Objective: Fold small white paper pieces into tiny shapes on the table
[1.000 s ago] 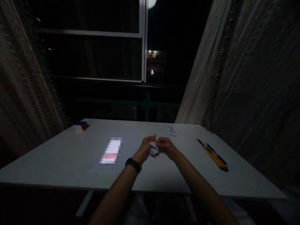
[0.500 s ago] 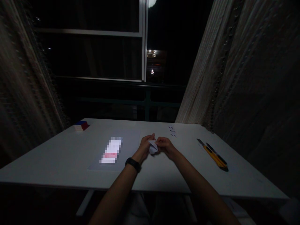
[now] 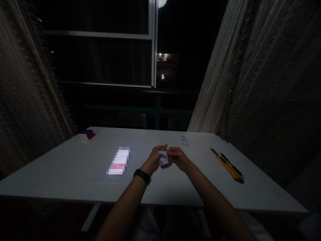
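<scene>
While left hand (image 3: pixel 154 158) and right hand (image 3: pixel 179 158) pinch the folded paper (image 3: pixel 164 158) at its nine and three o'clock, opposing grips steady it.

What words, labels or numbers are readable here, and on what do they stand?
No text here can be read.
The printed patch on the sheet: blurred out, unreadable.
Marks on the paper scraps: too small to read.
On the folded paper, yellow knife and red and blue block: no lettering visible in the dim light.
</scene>
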The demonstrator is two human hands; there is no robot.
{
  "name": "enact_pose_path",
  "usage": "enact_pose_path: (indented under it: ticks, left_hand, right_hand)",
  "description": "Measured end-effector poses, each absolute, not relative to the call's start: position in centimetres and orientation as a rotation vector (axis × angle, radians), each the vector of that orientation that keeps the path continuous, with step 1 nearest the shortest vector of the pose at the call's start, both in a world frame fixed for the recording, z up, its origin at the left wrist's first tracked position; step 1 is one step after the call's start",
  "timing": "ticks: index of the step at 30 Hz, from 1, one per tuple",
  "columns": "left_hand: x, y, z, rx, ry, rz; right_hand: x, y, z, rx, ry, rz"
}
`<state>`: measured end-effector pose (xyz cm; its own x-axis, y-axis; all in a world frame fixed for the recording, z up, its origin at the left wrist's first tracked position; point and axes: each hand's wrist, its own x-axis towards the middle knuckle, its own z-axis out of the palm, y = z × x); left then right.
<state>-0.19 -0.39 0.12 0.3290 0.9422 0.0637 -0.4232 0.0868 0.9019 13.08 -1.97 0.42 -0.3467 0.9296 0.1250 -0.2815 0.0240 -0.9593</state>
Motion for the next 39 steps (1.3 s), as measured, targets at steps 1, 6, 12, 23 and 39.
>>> enact_pose_path:
  ticks: [1,6,12,23,39]
  left_hand:
    - [-0.2,-0.48,0.18,1.019,0.639,1.127]
    - [-0.14,-0.83,0.48,1.041,0.635,1.118]
    - [-0.13,-0.85,0.66,1.102,0.722,1.274]
    - [-0.24,-0.94,1.11,1.163,0.82,1.343]
    - [-0.29,-0.67,0.69,1.141,0.743,1.269]
  right_hand:
    - [13.09,-1.97,0.44,-0.751,-1.286,1.528]
    - [13.08,-2.04,0.54,-0.779,-1.293,1.512]
    - [13.04,-2.1,0.67,-0.824,-1.279,1.482]
    - [12.85,-1.9,0.18,-0.846,-1.37,1.455]
    - [12.58,-2.23,0.72,-0.875,-1.368,1.441]
